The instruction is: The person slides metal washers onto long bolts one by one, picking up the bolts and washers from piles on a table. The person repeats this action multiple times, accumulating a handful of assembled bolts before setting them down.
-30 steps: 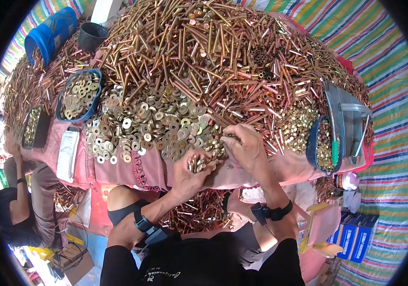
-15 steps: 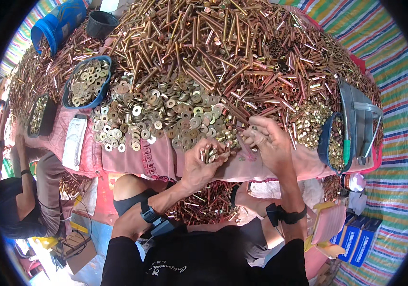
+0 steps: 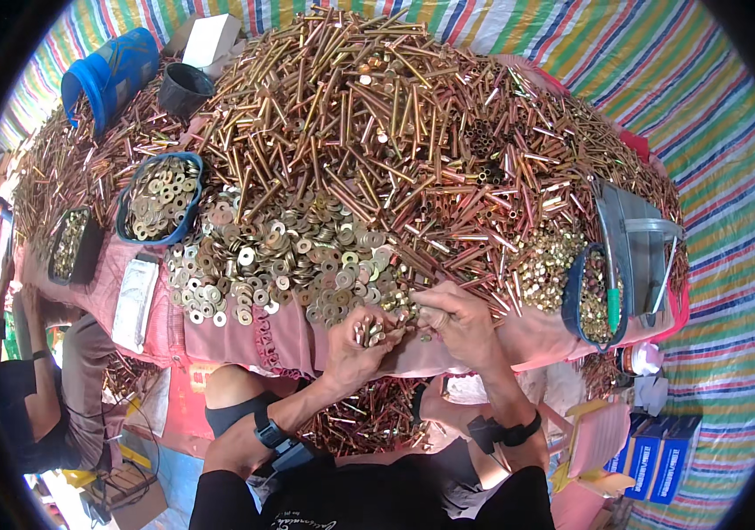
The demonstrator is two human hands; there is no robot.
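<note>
My left hand (image 3: 351, 353) is curled round a bundle of brass-coloured metal bolts (image 3: 369, 334), whose ends poke out of the top of the fist. Close on its right, my right hand (image 3: 464, 327) has its thumb and fingers pinched together. What the pinch holds, if anything, is hidden. Both hands are over the near edge of a pink cloth (image 3: 298, 346). Just beyond the left hand spreads a heap of flat washers (image 3: 307, 265). Long coppery bolts and tubes (image 3: 395, 132) form a big mound behind. Small brass nuts (image 3: 545, 265) lie to the right.
A blue basket of washers (image 3: 158, 240), a dark tray (image 3: 86, 265) and a white packet (image 3: 135, 305) stand left. At right are a blue bin of nuts (image 3: 574, 309) and a grey container (image 3: 616, 238). A co-worker's arm (image 3: 37, 353) shows far left.
My right hand has moved left, close to my left hand, and its fingers have closed from a looser curl. The left hand keeps its bundle. The whole view has shifted slightly.
</note>
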